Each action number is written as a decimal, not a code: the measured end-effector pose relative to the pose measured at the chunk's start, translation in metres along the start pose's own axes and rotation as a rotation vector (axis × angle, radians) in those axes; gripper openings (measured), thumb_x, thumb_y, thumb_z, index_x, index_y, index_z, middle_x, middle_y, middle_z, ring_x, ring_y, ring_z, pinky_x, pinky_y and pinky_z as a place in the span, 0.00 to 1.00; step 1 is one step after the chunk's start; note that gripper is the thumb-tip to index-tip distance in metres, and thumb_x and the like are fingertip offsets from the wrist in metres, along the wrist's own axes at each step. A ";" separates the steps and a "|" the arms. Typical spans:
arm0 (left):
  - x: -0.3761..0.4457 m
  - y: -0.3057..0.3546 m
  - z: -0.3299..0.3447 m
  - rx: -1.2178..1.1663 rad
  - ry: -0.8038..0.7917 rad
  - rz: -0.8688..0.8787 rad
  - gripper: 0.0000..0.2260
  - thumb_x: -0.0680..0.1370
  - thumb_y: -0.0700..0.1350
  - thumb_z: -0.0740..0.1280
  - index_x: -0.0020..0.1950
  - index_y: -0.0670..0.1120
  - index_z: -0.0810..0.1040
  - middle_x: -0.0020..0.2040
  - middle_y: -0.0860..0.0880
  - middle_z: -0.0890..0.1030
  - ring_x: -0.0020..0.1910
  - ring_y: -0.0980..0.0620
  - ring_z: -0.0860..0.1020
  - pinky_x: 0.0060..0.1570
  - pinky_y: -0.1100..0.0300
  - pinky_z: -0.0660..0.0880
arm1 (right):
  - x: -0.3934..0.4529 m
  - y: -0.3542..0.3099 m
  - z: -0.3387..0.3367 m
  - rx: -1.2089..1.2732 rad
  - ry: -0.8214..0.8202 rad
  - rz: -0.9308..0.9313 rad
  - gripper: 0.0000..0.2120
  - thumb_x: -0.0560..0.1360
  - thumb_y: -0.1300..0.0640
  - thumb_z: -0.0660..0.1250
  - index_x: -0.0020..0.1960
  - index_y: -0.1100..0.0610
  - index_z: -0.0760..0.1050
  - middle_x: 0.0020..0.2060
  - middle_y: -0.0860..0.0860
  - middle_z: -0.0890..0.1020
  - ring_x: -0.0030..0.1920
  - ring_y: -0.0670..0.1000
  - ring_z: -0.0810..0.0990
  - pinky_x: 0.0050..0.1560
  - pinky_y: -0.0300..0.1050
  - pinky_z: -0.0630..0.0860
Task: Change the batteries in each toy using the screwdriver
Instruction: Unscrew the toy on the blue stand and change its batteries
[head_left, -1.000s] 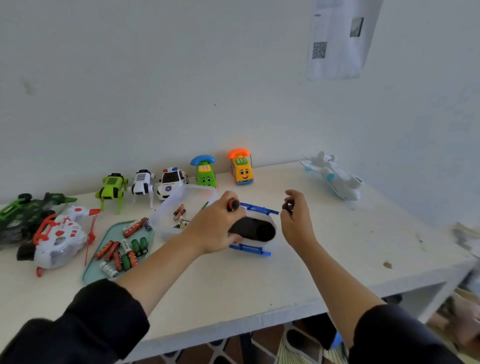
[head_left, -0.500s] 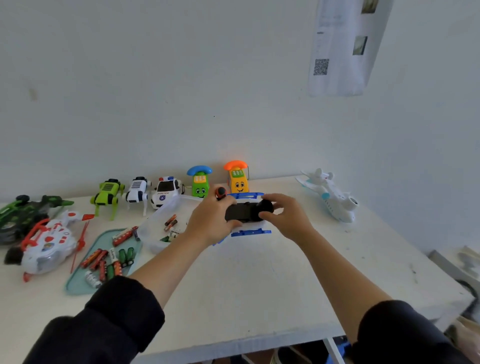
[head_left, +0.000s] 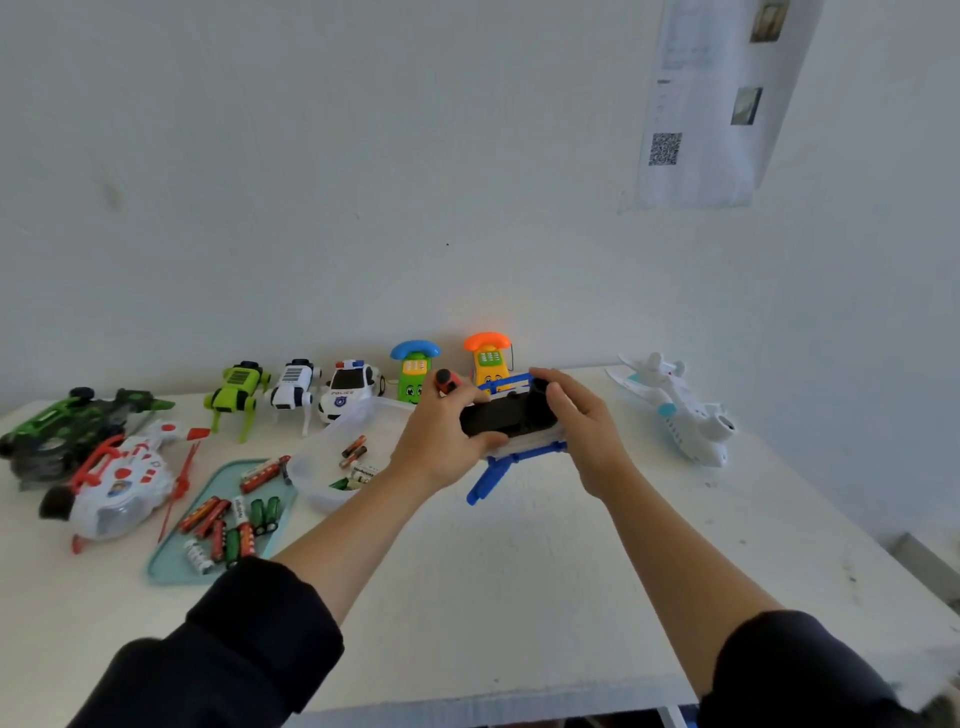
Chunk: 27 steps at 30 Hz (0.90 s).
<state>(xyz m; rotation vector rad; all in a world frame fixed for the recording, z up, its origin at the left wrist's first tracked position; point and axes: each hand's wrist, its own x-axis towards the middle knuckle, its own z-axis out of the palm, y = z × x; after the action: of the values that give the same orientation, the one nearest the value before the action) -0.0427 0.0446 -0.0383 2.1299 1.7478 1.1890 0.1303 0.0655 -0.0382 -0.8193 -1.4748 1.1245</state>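
Far left: green car (head_left: 62, 421) and red-white toy (head_left: 111, 491), lying near the table (head_left: 519, 597) edge.
Back row: green dog (head_left: 236, 387), white dog (head_left: 296, 387), police car (head_left: 348, 389), green phone (head_left: 414, 371), orange phone (head_left: 488, 358), lined up against the wall.
Tray (head_left: 166, 564): teal, loaded with batteries (head_left: 228, 525) in red, green and silver.
Tub (head_left: 324, 452): clear, just right of tray, a few more cells inside.
Left hand (head_left: 439, 441): curled round left end of toy; screwdriver (head_left: 445, 382) pinched alongside, red-black handle poking up.
Toy (head_left: 506, 415): black-bodied, blue skids, held between both hands above table centre, underside seemingly turned up.
Right hand (head_left: 584, 423): fingers wrapped over right end of toy.
Step in hand: probably readying the toy for work on its battery cover; cover state not discernible.
Next move: likely steadying with one hand, seating screwdriver tip squarely in the screw.
Obstacles: tub and phones close beside the work; small screw liable to roll off.
Far right: white plane (head_left: 675, 410), well apart.
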 end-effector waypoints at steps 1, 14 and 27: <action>-0.001 -0.002 0.002 -0.009 0.002 -0.009 0.20 0.68 0.46 0.77 0.57 0.42 0.77 0.54 0.49 0.64 0.51 0.53 0.66 0.55 0.64 0.66 | -0.002 0.000 0.001 0.034 -0.002 0.019 0.15 0.81 0.59 0.57 0.51 0.44 0.78 0.48 0.43 0.80 0.51 0.46 0.76 0.49 0.43 0.73; -0.008 -0.013 0.017 -0.052 -0.118 -0.153 0.17 0.68 0.48 0.76 0.53 0.47 0.78 0.53 0.48 0.69 0.50 0.51 0.71 0.53 0.60 0.71 | 0.003 0.010 -0.007 -0.435 -0.067 0.180 0.11 0.78 0.58 0.61 0.55 0.45 0.76 0.58 0.48 0.71 0.54 0.50 0.73 0.34 0.38 0.75; -0.001 -0.020 -0.001 -0.348 -0.248 -0.177 0.16 0.66 0.45 0.67 0.54 0.51 0.76 0.50 0.44 0.73 0.50 0.47 0.75 0.53 0.52 0.76 | 0.022 -0.010 0.017 -1.115 -0.498 -0.026 0.30 0.71 0.45 0.70 0.70 0.44 0.65 0.65 0.45 0.74 0.64 0.49 0.70 0.64 0.48 0.66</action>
<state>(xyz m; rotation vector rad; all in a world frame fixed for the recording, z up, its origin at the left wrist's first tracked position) -0.0589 0.0495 -0.0494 1.7942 1.4648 1.0410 0.1101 0.0788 -0.0218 -1.2898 -2.5794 0.4000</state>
